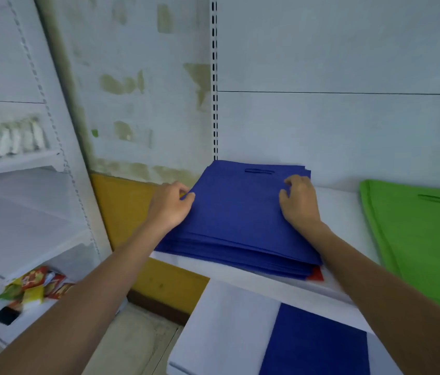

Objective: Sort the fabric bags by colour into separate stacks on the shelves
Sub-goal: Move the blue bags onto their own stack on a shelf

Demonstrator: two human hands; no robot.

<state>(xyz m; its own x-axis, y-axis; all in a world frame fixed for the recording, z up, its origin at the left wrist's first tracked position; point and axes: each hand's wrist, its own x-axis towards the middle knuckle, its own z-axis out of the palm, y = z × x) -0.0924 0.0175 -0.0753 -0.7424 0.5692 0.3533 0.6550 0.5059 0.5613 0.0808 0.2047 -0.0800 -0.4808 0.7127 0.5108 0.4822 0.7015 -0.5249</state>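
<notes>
A stack of blue fabric bags (236, 220) lies on the white shelf (340, 209), its cut-out handle toward the back wall. My left hand (171, 205) pinches the stack's left edge with curled fingers. My right hand (298, 201) rests on the stack's right side, fingers curled at its edge. A red corner (316, 274) pokes out beneath the stack at its front right. A stack of green bags (418, 239) lies to the right on the same shelf. Another blue bag (316, 345) lies on the lower shelf, partly hidden by my right forearm.
A slotted shelf upright (214, 77) runs up the back wall. A second white shelving unit (24, 212) stands at the left, holding pale packets (10, 139) higher up and colourful snack packets (37, 288) lower down. A yellow wall base (124, 207) shows between the units.
</notes>
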